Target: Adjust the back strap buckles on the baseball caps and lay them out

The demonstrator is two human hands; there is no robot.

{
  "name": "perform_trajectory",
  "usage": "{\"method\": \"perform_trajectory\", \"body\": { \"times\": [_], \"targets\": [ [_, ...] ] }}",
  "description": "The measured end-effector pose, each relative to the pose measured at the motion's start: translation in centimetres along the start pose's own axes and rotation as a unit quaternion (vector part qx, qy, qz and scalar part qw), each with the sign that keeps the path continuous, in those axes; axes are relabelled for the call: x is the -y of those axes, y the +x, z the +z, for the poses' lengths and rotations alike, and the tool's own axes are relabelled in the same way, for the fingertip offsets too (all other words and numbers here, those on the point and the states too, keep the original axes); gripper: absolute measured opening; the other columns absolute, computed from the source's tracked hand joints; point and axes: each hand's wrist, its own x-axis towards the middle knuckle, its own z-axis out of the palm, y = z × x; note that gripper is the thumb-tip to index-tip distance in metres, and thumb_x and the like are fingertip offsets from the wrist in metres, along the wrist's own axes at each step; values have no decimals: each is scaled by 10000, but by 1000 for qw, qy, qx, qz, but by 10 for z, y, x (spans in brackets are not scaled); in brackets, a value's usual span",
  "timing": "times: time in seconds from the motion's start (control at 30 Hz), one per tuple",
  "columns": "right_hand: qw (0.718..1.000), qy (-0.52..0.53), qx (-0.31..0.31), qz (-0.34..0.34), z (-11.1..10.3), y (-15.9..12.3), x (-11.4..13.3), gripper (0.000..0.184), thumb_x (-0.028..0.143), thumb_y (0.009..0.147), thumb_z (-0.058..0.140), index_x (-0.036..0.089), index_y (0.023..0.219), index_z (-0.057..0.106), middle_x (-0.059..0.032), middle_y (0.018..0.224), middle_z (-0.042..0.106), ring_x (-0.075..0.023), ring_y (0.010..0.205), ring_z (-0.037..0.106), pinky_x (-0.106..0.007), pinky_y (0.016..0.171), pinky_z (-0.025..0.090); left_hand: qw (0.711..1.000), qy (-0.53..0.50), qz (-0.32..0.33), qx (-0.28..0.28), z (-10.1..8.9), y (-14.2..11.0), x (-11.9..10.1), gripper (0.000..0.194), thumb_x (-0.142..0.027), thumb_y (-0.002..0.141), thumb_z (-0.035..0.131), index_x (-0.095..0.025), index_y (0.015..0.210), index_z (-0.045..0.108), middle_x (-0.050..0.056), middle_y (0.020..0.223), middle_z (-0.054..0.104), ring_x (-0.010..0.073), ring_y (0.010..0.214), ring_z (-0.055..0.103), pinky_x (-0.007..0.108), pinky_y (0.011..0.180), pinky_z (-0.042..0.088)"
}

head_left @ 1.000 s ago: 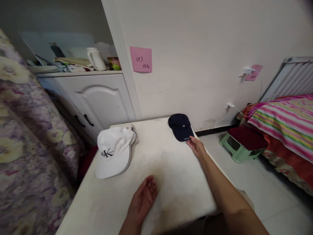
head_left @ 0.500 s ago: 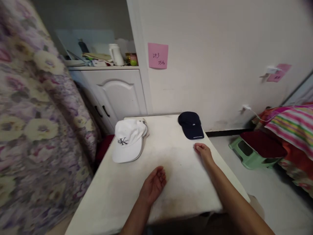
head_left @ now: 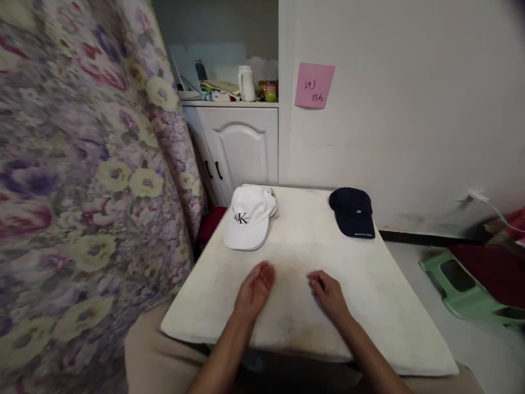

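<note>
My left hand (head_left: 255, 290) hovers over or rests on the table (head_left: 293, 323), palm turned inward, its fingers loosely bent and nothing in them. Just beyond it lies a white baseball cap (head_left: 249, 216) with a black "CK" logo, brim toward me; some other headwear, mostly hidden, shows behind its right side. My right hand (head_left: 327, 293) is at the middle of the table, fingers curled with a gap by the thumb, holding nothing visible. A navy baseball cap (head_left: 353, 210) lies alone at the far right corner, brim toward me, apart from both hands.
A floral curtain (head_left: 94, 180) hangs along the left. Behind the table stand a white cupboard (head_left: 246, 145) and a wall with a pink note (head_left: 315, 85). A white jug (head_left: 246, 83) is on the shelf. At right, a green stool (head_left: 451, 284) stands on the floor.
The view has swung left. My right hand has come away from beside the navy cap, back and left toward my left hand. My left hand has shifted left, in front of the white cap.
</note>
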Motion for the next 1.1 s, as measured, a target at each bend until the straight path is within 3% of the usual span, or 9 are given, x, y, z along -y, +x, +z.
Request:
{"method": "perform_trajectory", "body": {
  "times": [0.13,0.27,0.9,1.1],
  "targets": [
    [999,-32,13,2,0,-1,0,144,290,805,607,232,889,709,-13,682,672,-208,574,601,-314,582,448,990,-16,133,-53,-11,6,-45,249,-13,893,488,-98,985,704,116,910,777,177,902,746,280,863,598],
    [998,-51,25,5,2,-3,0,221,330,848,547,188,947,685,-30,708,676,-207,582,601,-315,585,453,980,-3,179,-84,-16,14,-67,275,5,875,466,-68,1010,695,154,924,768,190,888,748,291,847,609],
    [998,-59,26,12,1,-2,-1,255,377,876,526,178,966,657,-34,738,669,-193,593,617,-307,584,477,980,28,171,-101,-20,22,-68,237,9,848,501,-80,944,698,150,901,767,206,846,748,302,765,619],
    [998,-58,26,15,2,-2,-2,258,372,876,514,177,965,659,-35,753,672,-188,585,619,-303,577,479,983,10,155,-100,-18,20,-71,257,-6,861,491,-101,989,694,111,845,757,166,750,734,255,672,605]
  ]
}}
